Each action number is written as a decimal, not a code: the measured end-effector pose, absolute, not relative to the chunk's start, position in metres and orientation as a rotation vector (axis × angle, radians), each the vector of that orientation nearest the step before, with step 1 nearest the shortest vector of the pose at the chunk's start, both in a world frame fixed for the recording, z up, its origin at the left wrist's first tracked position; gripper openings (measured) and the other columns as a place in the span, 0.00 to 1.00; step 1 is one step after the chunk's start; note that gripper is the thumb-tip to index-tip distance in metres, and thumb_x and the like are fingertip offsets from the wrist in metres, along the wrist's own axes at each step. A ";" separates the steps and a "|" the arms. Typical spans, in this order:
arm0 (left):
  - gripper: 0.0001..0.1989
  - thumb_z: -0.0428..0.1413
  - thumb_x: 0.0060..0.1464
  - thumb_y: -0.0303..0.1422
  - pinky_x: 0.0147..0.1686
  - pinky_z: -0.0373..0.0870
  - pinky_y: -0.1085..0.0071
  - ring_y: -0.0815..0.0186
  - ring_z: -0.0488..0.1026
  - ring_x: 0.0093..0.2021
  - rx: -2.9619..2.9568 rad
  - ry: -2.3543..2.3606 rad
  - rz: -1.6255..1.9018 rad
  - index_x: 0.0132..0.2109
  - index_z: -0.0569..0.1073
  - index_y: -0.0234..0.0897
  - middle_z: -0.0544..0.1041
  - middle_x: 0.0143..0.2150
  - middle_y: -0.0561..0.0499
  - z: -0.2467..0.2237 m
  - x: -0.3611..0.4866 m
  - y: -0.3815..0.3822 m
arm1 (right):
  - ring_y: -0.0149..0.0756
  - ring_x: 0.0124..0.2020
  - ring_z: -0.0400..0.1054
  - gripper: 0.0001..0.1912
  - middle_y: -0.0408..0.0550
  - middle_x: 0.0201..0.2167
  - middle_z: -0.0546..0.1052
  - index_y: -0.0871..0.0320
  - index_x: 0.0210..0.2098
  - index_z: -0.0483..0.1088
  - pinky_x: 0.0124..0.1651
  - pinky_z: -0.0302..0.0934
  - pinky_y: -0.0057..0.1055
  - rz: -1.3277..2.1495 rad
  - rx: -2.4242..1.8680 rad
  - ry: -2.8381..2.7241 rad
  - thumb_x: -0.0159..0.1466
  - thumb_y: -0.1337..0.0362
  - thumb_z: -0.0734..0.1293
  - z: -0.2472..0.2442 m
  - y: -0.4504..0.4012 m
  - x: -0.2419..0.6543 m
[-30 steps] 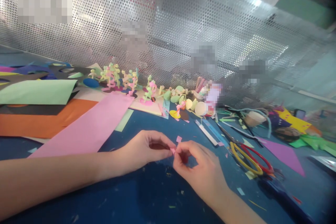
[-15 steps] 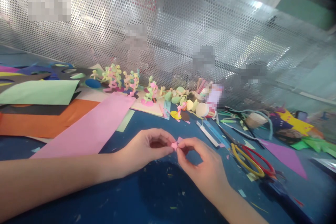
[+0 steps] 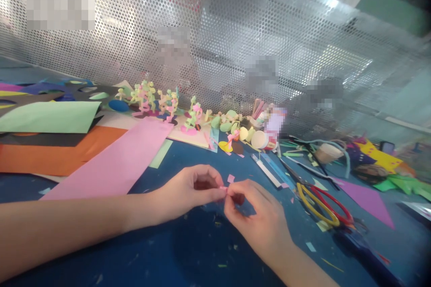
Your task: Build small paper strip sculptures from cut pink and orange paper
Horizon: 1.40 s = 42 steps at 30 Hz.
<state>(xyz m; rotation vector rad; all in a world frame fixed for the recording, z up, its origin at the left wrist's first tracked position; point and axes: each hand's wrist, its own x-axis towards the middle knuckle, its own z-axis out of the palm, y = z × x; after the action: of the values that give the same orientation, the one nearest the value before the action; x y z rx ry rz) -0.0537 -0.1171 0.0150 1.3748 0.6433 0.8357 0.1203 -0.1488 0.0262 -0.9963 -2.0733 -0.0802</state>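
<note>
Between my two hands is a small pink folded paper piece (image 3: 224, 189), low over the blue table. My left hand (image 3: 193, 186) pinches its left side with thumb and fingertips. From the right, my right hand (image 3: 257, 208) pinches its other side, and those fingertips hide part of it. A small pink paper scrap (image 3: 230, 178) lies on the table just beyond my fingertips. A long pink paper sheet (image 3: 114, 161) reaches under my left forearm's far side.
Scissors with yellow and red handles (image 3: 318, 206) lie at the right beside a blue ruler (image 3: 276, 169). Small paper figures (image 3: 144, 98) stand along a perforated metal screen (image 3: 208, 40). Orange paper (image 3: 67, 152) and green paper (image 3: 50, 117) are at the left.
The pink piece has turned from its star-shaped face to a narrow edge. My right fingers have curled closer around it, and the scrap beyond them shows more fully.
</note>
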 end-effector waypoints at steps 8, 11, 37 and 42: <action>0.09 0.57 0.49 0.35 0.40 0.65 0.73 0.71 0.69 0.34 1.346 0.702 0.920 0.38 0.73 0.35 0.74 0.34 0.52 0.015 -0.054 -0.114 | 0.27 0.29 0.68 0.05 0.41 0.29 0.73 0.56 0.34 0.67 0.36 0.62 0.24 0.129 -1.062 -2.037 0.58 0.71 0.63 0.027 -0.143 0.125; 0.10 0.58 0.49 0.35 0.40 0.65 0.73 0.71 0.69 0.34 1.350 0.695 0.912 0.39 0.74 0.35 0.75 0.34 0.52 0.016 -0.054 -0.115 | 0.27 0.29 0.68 0.06 0.41 0.29 0.73 0.55 0.34 0.67 0.36 0.62 0.24 0.100 -1.056 -2.031 0.58 0.72 0.63 0.027 -0.143 0.126; 0.10 0.58 0.48 0.31 0.43 0.66 0.69 0.68 0.72 0.38 1.360 0.700 0.948 0.40 0.71 0.36 0.75 0.36 0.51 0.017 -0.055 -0.116 | 0.31 0.30 0.69 0.02 0.45 0.28 0.73 0.58 0.29 0.67 0.34 0.66 0.26 0.688 -1.175 -1.800 0.57 0.66 0.63 0.027 -0.139 0.124; 0.07 0.56 0.50 0.33 0.41 0.66 0.70 0.68 0.72 0.36 1.361 0.688 0.957 0.36 0.72 0.34 0.75 0.34 0.50 0.023 -0.056 -0.118 | 0.31 0.31 0.68 0.02 0.44 0.29 0.71 0.58 0.30 0.66 0.36 0.65 0.26 0.758 -1.157 -1.782 0.56 0.66 0.64 0.028 -0.139 0.125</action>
<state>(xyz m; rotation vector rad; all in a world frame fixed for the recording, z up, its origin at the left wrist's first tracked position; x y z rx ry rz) -0.0559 -0.1180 0.0228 1.3606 0.6881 0.9569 0.1247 -0.1388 0.0279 -1.1571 -1.7818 0.7577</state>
